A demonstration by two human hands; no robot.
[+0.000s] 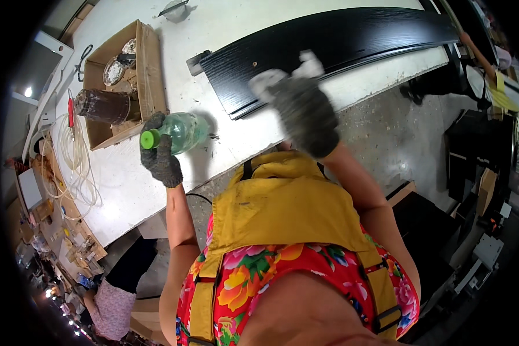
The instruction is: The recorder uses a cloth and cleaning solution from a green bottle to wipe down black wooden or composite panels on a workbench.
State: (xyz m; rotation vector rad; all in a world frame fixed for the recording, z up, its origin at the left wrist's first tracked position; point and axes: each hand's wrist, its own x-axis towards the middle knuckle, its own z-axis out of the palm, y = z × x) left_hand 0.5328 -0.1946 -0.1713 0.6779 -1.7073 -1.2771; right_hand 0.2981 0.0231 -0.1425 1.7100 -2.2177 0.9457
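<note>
My left hand (162, 161), in a dark grey knit glove, is closed round the neck of a clear green plastic bottle (188, 131). The bottle lies tilted on its side, its green cap towards the left. Over the near edge of a long black wood-grain panel (334, 41) is my right hand (307, 115), gloved the same way and smeared by motion. A white rag (309, 64) sticks out past its fingers on both sides. The panel has a curved far edge and a small brown spot near its left end. Whether the rag touches the panel, I cannot tell.
Left of the bottle, a cardboard box (150, 75) holds a dirty brown jar (102, 106) and crusted tins. Coiled clear tubing (75, 155) and scissors (83, 62) lie beyond it on the white table (127, 199). Other people are at the far right and lower left.
</note>
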